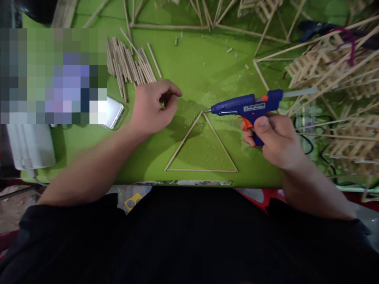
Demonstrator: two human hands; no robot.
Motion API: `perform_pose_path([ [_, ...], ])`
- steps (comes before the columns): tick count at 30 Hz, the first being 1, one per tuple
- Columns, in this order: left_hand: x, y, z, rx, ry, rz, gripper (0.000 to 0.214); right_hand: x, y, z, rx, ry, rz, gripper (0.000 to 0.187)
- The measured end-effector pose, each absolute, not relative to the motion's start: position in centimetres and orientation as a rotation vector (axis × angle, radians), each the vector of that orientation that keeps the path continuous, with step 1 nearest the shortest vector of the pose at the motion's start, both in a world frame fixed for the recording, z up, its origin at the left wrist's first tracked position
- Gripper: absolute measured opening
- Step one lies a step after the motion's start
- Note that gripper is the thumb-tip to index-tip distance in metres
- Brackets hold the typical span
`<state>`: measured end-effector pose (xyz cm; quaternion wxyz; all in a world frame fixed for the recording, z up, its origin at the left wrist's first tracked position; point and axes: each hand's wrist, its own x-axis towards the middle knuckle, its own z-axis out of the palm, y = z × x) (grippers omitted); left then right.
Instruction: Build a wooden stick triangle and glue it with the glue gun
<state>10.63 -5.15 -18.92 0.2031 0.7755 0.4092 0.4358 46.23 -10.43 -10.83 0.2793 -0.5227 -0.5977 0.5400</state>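
My right hand (pixel 274 136) is wrapped round the handle of a blue hot glue gun (pixel 241 105) with an orange trigger and a clear glue stick out of its back. Its metal nozzle is at the top corner of a wooden stick triangle (pixel 182 143) lying flat on the green table (pixel 139 157). Left of that corner hovers my left hand (pixel 156 103), fingers loosely curled and apart, with nothing visible in them. Just behind it is a pile of thin wooden sticks (pixel 127 61).
Stick frames (pixel 170 27) line the far edge, and stick lattice pieces (pixel 352 142) with black cables crowd the right. A phone (pixel 113 112) and a white power bank (pixel 31 148) lie at left, beside a blurred-out patch. Glue scraps (pixel 229 50) dot the table.
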Motion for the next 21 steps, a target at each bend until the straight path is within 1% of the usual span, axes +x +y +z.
perform_pose_path([
  [3, 10.6, -5.3, -18.9, 2.143, 1.205, 1.195, 0.011, 46.4, -10.5, -11.1, -1.445, -1.621, 1.428, 0.056],
  [8, 10.1, -4.8, -19.3, 2.17, 1.162, 1.204, 0.008, 46.5, -10.4, -11.3, -1.449, -1.662, 1.445, 0.055],
  [11, 10.1, -4.7, -19.5, 2.165, 1.07, 1.252, 0.013, 46.4, -10.3, -11.5, -1.429, -1.685, 1.423, 0.056],
  [16, 10.7, -5.1, -19.1, 2.138, 1.12, 1.267, 0.016, 46.3, -10.0, -12.1, -1.41, -1.681, 1.413, 0.056],
  [19, 10.7, -5.0, -19.2, 2.152, 1.081, 1.286, 0.02, 46.3, -9.9, -12.3, -1.411, -1.675, 1.417, 0.055],
  [21, 10.6, -4.9, -19.3, 2.135, 1.069, 1.261, 0.019, 46.3, -9.9, -12.3, -1.411, -1.682, 1.414, 0.055],
])
